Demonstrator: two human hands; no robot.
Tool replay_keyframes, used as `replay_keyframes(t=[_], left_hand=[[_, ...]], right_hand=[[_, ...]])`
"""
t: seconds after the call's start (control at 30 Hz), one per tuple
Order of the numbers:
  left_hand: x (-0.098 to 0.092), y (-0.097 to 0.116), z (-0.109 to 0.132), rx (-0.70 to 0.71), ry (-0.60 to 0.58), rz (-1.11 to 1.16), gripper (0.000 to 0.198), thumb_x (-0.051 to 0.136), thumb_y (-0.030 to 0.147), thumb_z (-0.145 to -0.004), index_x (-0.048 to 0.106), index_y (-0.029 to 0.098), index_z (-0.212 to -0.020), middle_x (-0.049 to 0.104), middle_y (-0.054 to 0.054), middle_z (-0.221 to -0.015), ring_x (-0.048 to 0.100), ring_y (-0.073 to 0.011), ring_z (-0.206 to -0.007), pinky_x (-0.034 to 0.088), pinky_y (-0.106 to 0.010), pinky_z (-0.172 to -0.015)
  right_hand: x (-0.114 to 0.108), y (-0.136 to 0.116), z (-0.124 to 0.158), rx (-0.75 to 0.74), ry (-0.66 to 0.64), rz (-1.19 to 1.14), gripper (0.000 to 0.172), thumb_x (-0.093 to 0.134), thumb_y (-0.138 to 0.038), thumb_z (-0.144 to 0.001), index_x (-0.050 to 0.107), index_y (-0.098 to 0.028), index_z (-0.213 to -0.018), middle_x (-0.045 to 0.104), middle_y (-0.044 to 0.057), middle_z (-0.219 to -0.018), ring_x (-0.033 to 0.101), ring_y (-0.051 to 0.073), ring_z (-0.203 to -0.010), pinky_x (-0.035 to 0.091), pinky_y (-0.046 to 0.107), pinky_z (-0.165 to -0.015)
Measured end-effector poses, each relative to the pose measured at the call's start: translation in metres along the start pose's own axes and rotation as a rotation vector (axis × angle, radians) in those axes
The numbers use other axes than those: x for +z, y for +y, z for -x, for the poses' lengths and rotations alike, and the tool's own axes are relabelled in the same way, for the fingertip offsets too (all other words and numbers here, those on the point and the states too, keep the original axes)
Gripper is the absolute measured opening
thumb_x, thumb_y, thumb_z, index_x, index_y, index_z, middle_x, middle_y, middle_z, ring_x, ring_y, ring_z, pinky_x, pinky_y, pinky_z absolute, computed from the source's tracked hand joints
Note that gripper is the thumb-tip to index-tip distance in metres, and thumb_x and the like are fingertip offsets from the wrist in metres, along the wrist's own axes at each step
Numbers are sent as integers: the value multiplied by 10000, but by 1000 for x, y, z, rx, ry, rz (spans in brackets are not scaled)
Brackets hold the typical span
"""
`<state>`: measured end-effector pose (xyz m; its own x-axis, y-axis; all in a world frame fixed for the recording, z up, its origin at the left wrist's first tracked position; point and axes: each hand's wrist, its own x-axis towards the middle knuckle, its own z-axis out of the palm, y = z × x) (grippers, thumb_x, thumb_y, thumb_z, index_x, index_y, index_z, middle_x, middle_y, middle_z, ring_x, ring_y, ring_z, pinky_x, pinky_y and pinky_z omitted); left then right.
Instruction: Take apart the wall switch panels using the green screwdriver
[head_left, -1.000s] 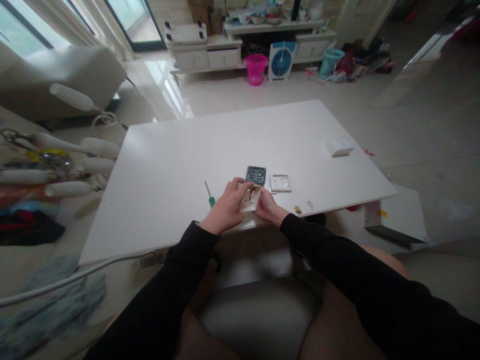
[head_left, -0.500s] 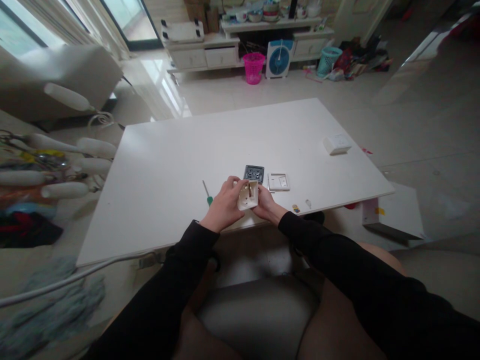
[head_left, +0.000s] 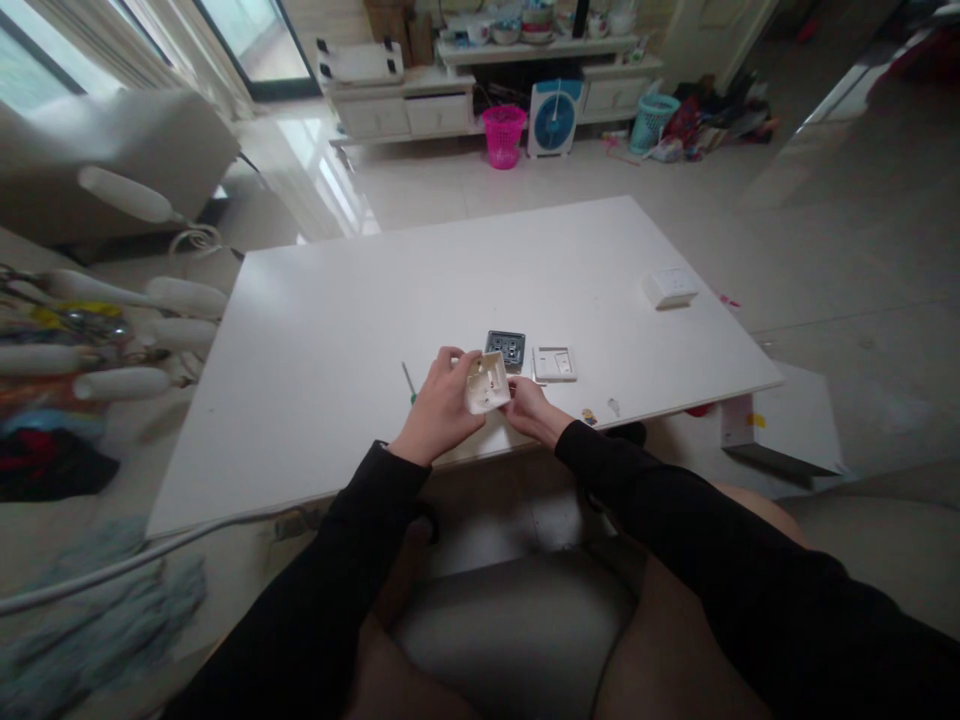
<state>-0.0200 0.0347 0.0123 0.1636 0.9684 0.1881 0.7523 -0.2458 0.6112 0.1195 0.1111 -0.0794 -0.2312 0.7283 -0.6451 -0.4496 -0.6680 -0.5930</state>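
Observation:
Tilted above the table's near edge is an open white wall-socket back box (head_left: 487,385), its hollow inside facing me. My left hand (head_left: 436,405) grips it from the left, thumb and fingers around its sides. My right hand (head_left: 531,408) is at the box's right edge with its fingers curled together; whatever they pinch is hidden. Just beyond the box lies a dark grey square socket plate (head_left: 505,347), back side up. To its right rests a white switch-and-socket faceplate (head_left: 554,364). A green-handled screwdriver (head_left: 407,378) lies left of my left hand, its handle partly covered.
The white table (head_left: 337,320) spreads out on both sides. A second white socket box (head_left: 671,288) sits near its right edge. Small stickers (head_left: 589,416) are by the near edge. A grey cable (head_left: 187,530) runs past the left near corner. A pink basket (head_left: 503,137) stands on the floor beyond.
The white box has shifted slightly up and left and turned in my left hand. My right hand's fingers have drawn a little away to the box's right edge.

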Motion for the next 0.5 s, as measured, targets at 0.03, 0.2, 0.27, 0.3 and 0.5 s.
replay_keyframes(t=[0.03,0.2,0.27,0.3,0.5], left_hand=[[-1,-1,0,-40,11,-10,782,756,118,-662,476,190,-1388,440,-123,-1315,576,-303,-1234,536,-483,-1106],[-10,-6,1,-271,-19,-101,726,840,246,-672,515,168,-1317,481,-112,-1274,644,-278,-1089,584,-450,-1002],[-11,-7,2,-333,-70,-154,678,848,280,-680,539,172,-1273,505,-104,-1250,658,-269,-1035,593,-437,-954],[-12,-8,3,-353,-99,-174,666,854,300,-679,548,174,-1257,515,-102,-1243,662,-268,-1019,593,-432,-937],[-1,-15,2,-367,-218,-208,712,879,417,-665,551,169,-1247,532,-111,-1251,677,-281,-1007,586,-420,-896]], right_hand=[[-1,1,-1,-3,14,6,187,553,-6,-686,564,-193,-702,591,-28,-547,593,144,-571,533,241,-598],[-10,1,-4,-55,78,32,292,556,93,-618,554,-183,-711,623,-31,-621,602,96,-602,525,187,-620],[-14,-1,-3,-79,90,36,313,562,105,-617,555,-187,-730,626,-33,-644,618,94,-617,549,195,-647],[-15,-2,-2,-88,91,38,317,560,105,-621,555,-190,-736,630,-30,-654,626,97,-623,561,205,-657],[-17,-9,3,-118,88,37,350,486,97,-600,553,-206,-763,655,-19,-697,668,121,-663,589,244,-668]])
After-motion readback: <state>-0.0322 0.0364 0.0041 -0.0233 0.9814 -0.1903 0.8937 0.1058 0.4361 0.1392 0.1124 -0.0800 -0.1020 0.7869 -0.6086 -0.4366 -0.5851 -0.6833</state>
